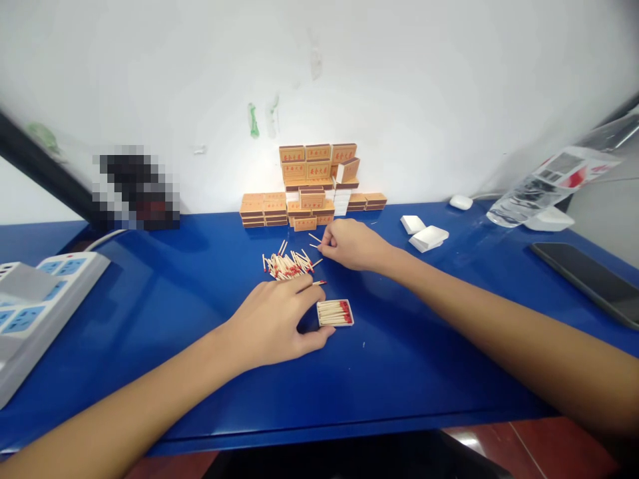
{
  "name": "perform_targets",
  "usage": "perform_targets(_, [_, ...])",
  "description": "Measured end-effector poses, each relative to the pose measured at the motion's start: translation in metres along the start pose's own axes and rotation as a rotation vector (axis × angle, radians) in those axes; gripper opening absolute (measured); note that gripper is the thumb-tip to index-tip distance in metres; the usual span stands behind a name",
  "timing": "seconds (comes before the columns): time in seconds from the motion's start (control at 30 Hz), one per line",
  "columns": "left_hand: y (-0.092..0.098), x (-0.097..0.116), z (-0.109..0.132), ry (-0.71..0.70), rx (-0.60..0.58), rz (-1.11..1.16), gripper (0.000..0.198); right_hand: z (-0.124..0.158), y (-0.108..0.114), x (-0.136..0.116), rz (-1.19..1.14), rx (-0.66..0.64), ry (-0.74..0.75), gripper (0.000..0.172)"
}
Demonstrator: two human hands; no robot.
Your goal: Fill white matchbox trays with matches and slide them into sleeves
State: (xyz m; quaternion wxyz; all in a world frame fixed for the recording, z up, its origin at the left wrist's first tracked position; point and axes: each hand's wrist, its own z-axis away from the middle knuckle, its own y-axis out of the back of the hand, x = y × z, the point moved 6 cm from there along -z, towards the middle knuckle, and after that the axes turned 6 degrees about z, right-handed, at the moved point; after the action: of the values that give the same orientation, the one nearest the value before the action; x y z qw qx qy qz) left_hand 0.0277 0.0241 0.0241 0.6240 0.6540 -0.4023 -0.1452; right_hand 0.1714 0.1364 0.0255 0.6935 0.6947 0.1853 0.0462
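Observation:
My left hand (279, 319) has thumb and forefinger around the left end of a small white matchbox tray (352, 319). Red-headed matches (333, 311) lie side by side in it, heads to the right. Beyond that hand is a loose heap of matches (288, 264), partly covered by its knuckles. Up and to the right, my right hand (352, 245) is closed in a pinch. Pale match ends (314, 238) poke out leftward from its fingertips; their heads are hidden.
Stacked orange matchboxes (307, 171) stand against the wall. White empty trays (429, 237) lie to the right, with a plastic bottle (524, 193), a white earphone case (460, 202) and a dark phone (589, 279). At left is a power strip (60, 279).

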Motion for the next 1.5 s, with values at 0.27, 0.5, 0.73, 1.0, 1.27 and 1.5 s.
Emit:
perform_targets(0.27, [-0.001, 0.000, 0.001, 0.003, -0.016, -0.006, 0.036, -0.019, 0.005, -0.005, 0.095, 0.041, -0.021, 0.017])
perform_targets(0.5, [-0.001, 0.000, 0.000, 0.004, -0.028, -0.014, 0.034, -0.024, -0.002, -0.003, 0.170, 0.018, -0.062, 0.020])
perform_targets(0.73, [-0.001, 0.000, 0.000, -0.001, -0.015, -0.013, 0.035, -0.020, -0.001, -0.001, 0.175, -0.069, 0.007, 0.015])
perform_targets(1.0, [0.000, -0.005, 0.000, 0.034, -0.004, 0.004, 0.039, 0.059, 0.033, -0.003, 0.036, -0.094, 0.193, 0.012])
perform_targets(1.27, [-0.001, -0.005, -0.002, 0.048, -0.050, 0.027, 0.036, 0.100, 0.014, -0.038, 0.220, -0.201, 0.328, 0.013])
perform_targets(1.5, [-0.001, -0.005, -0.002, 0.040, -0.055, 0.015, 0.036, 0.095, 0.019, -0.040, 0.169, -0.123, 0.369, 0.009])
